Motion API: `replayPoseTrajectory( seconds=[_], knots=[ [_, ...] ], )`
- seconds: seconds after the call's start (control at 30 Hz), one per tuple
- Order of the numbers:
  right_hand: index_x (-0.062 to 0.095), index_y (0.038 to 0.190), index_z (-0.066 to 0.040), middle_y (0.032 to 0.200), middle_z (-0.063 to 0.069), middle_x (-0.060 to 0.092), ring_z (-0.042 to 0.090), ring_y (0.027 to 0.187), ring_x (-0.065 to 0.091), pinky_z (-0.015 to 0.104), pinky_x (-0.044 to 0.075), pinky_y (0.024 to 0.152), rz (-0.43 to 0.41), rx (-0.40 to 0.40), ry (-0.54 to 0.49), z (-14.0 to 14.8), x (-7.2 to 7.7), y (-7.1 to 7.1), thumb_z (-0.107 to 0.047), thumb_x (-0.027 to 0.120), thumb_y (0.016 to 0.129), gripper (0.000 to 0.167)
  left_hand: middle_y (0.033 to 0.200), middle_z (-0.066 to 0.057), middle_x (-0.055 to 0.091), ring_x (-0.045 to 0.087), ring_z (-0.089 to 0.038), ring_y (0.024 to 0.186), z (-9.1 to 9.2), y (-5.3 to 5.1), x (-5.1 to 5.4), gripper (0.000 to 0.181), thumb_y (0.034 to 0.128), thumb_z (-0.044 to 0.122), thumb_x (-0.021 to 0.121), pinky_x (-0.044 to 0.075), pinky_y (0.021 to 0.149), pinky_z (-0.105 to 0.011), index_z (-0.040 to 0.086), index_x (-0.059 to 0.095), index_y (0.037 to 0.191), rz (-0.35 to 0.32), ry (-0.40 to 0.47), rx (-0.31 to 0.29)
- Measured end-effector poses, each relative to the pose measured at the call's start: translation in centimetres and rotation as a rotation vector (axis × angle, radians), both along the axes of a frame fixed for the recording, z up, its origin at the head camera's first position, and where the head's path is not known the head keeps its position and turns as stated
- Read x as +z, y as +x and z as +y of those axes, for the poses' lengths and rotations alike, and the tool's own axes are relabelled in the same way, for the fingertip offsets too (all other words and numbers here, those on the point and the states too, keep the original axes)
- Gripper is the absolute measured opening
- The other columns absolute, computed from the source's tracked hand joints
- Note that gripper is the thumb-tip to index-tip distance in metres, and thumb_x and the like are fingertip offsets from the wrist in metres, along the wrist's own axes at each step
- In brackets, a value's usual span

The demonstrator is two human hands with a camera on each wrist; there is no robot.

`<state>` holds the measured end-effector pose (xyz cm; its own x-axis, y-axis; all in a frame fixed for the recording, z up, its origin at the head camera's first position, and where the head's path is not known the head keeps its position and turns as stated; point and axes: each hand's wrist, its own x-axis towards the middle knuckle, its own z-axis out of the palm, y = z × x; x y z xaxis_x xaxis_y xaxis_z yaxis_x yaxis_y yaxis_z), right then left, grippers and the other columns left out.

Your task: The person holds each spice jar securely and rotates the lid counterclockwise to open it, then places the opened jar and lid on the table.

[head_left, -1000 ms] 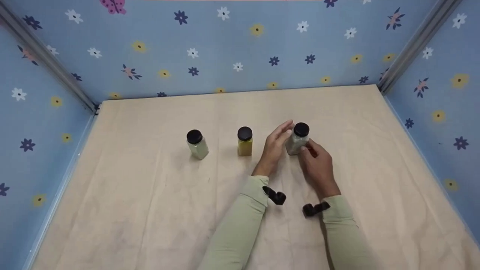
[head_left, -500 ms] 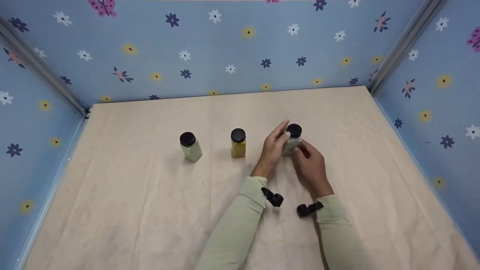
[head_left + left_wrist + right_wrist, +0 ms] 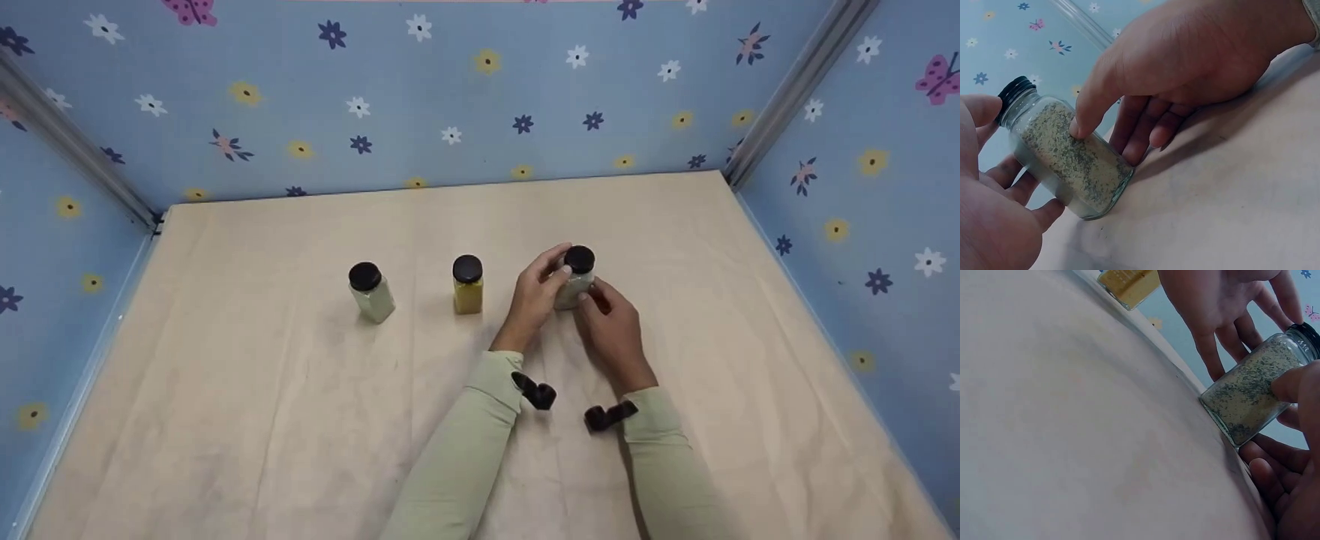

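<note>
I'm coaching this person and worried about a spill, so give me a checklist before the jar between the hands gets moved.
1. Flecked jar upright, base on the cloth: ok.
2. Black cap on it: ok.
3. Cap fully tightened: cannot tell.
4. Left hand touching it near the cap: ok.
5. Right hand with its thumb on the front: ok.
6. Yellow-filled jar apart from both hands: ok.

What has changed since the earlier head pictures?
The left grip has moved right, closing onto the speckled bottle, thumb now at its black cap. The right grip keeps its hold low on that bottle; the yellow bottle and pale-green bottle stay upright in place.
</note>
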<state>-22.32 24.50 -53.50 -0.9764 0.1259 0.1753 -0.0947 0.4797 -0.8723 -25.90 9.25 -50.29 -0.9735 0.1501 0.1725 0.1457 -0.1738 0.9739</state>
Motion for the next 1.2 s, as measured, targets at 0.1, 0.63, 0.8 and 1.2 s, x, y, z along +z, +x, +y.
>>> replayPoseTrajectory(
  seconds=[0.1,0.63,0.8,1.2],
  knots=[
    [0.06,0.139,-0.01,0.123,0.007,0.066,0.019,0.108,0.06,0.039,0.047,0.095,-0.009,-0.008,-0.002,0.0,0.1,0.0,-0.026,0.06,0.101,0.041,0.134,-0.016,0.061,0.056,-0.02,0.124,-0.5,0.5,1.2,0.037,0.1,0.001,0.056,0.044,0.103,-0.028,-0.003,0.058,0.137,0.015,0.015,-0.007],
    [0.061,0.138,-0.013,0.124,0.006,0.066,0.018,0.109,0.06,0.039,0.046,0.096,0.012,-0.005,0.004,-0.1,0.2,-0.3,-0.033,0.061,0.1,0.042,0.13,-0.012,0.063,0.057,-0.019,0.123,-0.3,-0.6,-0.3,0.038,0.0983,0.008,0.064,0.044,0.104,-0.03,0.0,0.059,0.135,0.043,-0.02,0.01],
    [0.061,0.137,-0.011,0.122,0.005,0.066,0.018,0.107,0.06,0.038,0.047,0.095,0.005,-0.007,-0.005,-0.1,0.1,-0.1,-0.029,0.061,0.1,0.041,0.137,-0.008,0.06,0.054,-0.02,0.129,-0.4,-0.5,-0.6,0.04,0.0983,0.016,0.066,0.041,0.108,-0.033,0.006,0.061,0.137,0.021,-0.049,-0.002],
    [0.06,0.138,-0.013,0.122,0.004,0.065,0.018,0.109,0.059,0.039,0.046,0.097,-0.007,-0.008,0.008,-0.1,0.0,0.1,-0.031,0.06,0.1,0.042,0.138,-0.004,0.057,0.05,-0.019,0.132,-0.4,-0.6,-0.7,0.048,0.0977,0.028,0.068,0.042,0.108,-0.033,0.017,0.057,0.144,0.021,-0.173,-0.015]
  ],
)
